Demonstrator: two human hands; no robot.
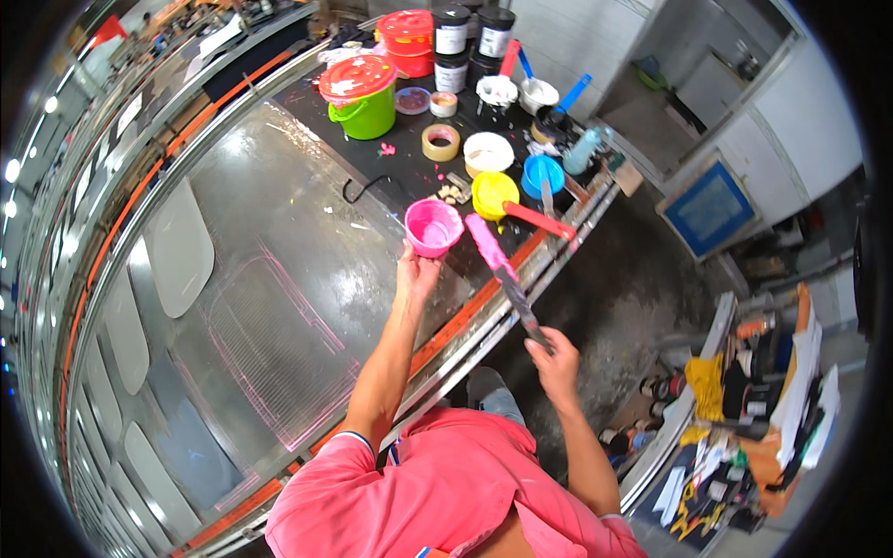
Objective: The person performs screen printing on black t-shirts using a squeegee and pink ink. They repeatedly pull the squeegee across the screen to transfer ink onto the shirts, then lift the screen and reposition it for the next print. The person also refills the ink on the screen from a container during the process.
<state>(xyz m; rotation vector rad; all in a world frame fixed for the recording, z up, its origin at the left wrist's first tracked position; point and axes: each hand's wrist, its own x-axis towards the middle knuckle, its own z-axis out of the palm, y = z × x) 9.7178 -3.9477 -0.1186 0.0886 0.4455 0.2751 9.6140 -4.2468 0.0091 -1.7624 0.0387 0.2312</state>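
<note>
My left hand (417, 270) grips a small pink tub (433, 226) with pink paint inside, raised over the edge of the dark worktop (400, 167). In my right hand (553, 361) is a long dark spatula (512, 291), its upper end thickly coated in pink (484, 240), just right of the tub. Beyond them stand a yellow tub (495, 192) with a red-handled tool (544, 221), a blue tub (542, 175), a white tub (488, 153) and a tape roll (439, 142).
Buckets (358, 104), black containers and a bottle (581, 152) line the back. A metal platen surface (251, 223) with pink marks and grey plates (179, 246) lies left. At right are a doorway (688, 84), a blue framed screen (709, 206) and a cluttered shelf (735, 418).
</note>
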